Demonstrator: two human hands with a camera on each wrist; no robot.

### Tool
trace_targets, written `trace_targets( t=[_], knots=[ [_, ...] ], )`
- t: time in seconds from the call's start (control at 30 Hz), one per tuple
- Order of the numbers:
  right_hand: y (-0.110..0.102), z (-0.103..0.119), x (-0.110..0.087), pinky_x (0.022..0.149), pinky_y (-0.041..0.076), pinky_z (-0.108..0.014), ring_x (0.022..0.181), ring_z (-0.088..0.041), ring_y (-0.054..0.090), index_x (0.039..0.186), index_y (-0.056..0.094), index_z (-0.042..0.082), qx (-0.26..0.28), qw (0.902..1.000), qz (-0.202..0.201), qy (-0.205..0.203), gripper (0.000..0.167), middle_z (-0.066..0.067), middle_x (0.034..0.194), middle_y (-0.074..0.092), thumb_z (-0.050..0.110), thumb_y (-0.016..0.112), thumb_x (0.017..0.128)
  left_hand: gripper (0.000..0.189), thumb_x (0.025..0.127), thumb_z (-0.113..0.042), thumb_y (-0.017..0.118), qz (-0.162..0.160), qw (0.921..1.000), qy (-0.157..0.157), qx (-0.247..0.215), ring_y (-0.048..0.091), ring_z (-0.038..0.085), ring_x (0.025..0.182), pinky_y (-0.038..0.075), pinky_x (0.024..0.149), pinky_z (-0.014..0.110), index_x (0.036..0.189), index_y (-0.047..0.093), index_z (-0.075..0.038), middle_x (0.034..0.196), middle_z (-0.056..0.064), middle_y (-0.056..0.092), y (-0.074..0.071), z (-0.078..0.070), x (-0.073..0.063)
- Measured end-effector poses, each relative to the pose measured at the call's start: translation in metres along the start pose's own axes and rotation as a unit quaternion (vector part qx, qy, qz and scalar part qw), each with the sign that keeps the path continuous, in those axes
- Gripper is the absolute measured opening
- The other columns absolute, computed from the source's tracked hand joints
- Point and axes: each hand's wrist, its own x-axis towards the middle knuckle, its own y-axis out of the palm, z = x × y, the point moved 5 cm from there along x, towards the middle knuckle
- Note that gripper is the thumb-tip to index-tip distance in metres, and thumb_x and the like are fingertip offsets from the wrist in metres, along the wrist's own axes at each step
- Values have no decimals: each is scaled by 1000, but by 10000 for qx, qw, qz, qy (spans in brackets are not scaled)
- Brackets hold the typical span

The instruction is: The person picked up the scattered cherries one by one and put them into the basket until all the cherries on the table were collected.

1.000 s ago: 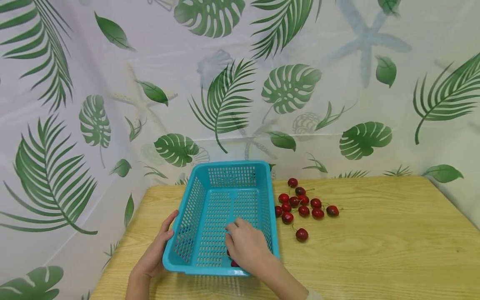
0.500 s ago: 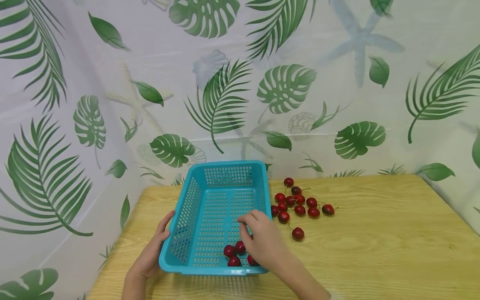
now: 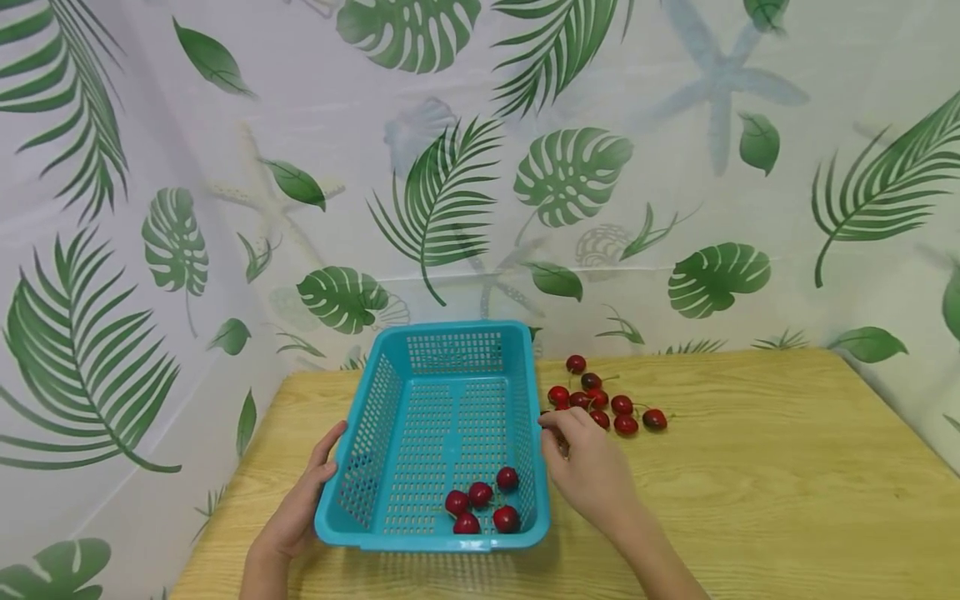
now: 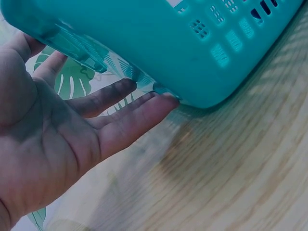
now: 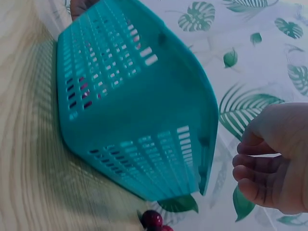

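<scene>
A blue plastic basket (image 3: 452, 446) with slotted walls stands on the table, several dark red cherries (image 3: 480, 495) lying in its near right corner. My left hand (image 3: 298, 504) is at the basket's left side; in the left wrist view its fingers (image 4: 137, 122) reach out nearly straight, tips touching the outer wall. Just past the right rim hovers my right hand (image 3: 592, 471), its fingers loosely bent with nothing visible between them in the right wrist view. Beyond it lies a loose group of cherries (image 3: 622, 405), some with stems, partly hidden by the hand.
The light wooden table (image 3: 780, 467) extends to the right of the cherries. A white cloth (image 3: 645, 317) printed with green leaves hangs behind the table and along its left side, close to the basket's far end.
My right hand has moved right, from inside the basket to outside its right rim, uncovering the cherries in the near corner. The left hand stays at the basket's left side.
</scene>
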Motion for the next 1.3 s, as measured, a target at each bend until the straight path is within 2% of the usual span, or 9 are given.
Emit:
trace_targets(
  t=[0.17, 0.4, 0.6, 0.77, 0.97, 1.13, 1.3],
  knots=[
    [-5, -21, 0, 62, 47, -29, 71, -13, 53, 102, 73, 5, -42, 9994, 26, 346, 13, -5, 93, 65, 6, 66, 92, 57, 107, -32, 28, -99, 9998, 45, 145, 30, 47, 133, 44, 93, 45, 159, 5, -28, 163, 19, 2, -3, 0, 2],
    [-6, -46, -1, 56, 43, -29, 65, -13, 53, 106, 72, 2, -176, 9974, 241, 652, 18, -9, 95, 68, 8, 62, 92, 57, 107, -32, 27, -151, 9997, 103, 140, 23, 48, 137, 42, 95, 43, 159, 5, -26, 163, 18, 0, -4, 2, 1],
    [-10, -66, -4, 62, 47, -34, 76, -19, 60, 111, 70, 1, -315, 9883, 922, 1175, 23, -8, 95, 67, 13, 60, 94, 57, 107, -32, 27, -183, 9998, 77, 92, 19, 46, 137, 40, 95, 40, 159, 6, -27, 163, 16, 0, -4, 2, -2],
    [-13, -84, -8, 54, 43, -32, 66, -15, 53, 113, 67, -2, -338, 9796, 1414, 1385, 26, -6, 90, 65, 12, 60, 93, 56, 107, -32, 27, -181, 9998, 36, 110, 20, 47, 137, 41, 95, 41, 159, 6, -27, 163, 17, 1, -2, 1, -1],
    [-10, -89, -8, 58, 46, -34, 69, -14, 57, 107, 69, -1, -410, 9750, 1719, 1346, 21, -4, 85, 67, 8, 64, 89, 57, 107, -33, 26, -155, 9997, 66, 162, 22, 48, 136, 41, 96, 44, 159, 5, -27, 163, 17, -1, -3, 0, 0],
    [0, -91, -11, 59, 44, -34, 68, -16, 54, 102, 68, 4, -522, 9667, 2027, 1472, 14, -1, 77, 61, 9, 67, 89, 57, 107, -32, 26, -137, 9998, 44, 114, 25, 48, 134, 42, 95, 45, 159, 5, -27, 163, 18, -1, -3, 0, -1],
    [9, -89, -17, 54, 40, -32, 62, -15, 49, 119, 62, 4, -303, 9627, 2150, 1617, 30, -1, 70, 54, 10, 66, 90, 57, 107, -33, 27, -79, 9999, 37, 99, 26, 48, 134, 43, 95, 45, 159, 4, -27, 163, 18, -2, -1, 0, -1]
  ],
)
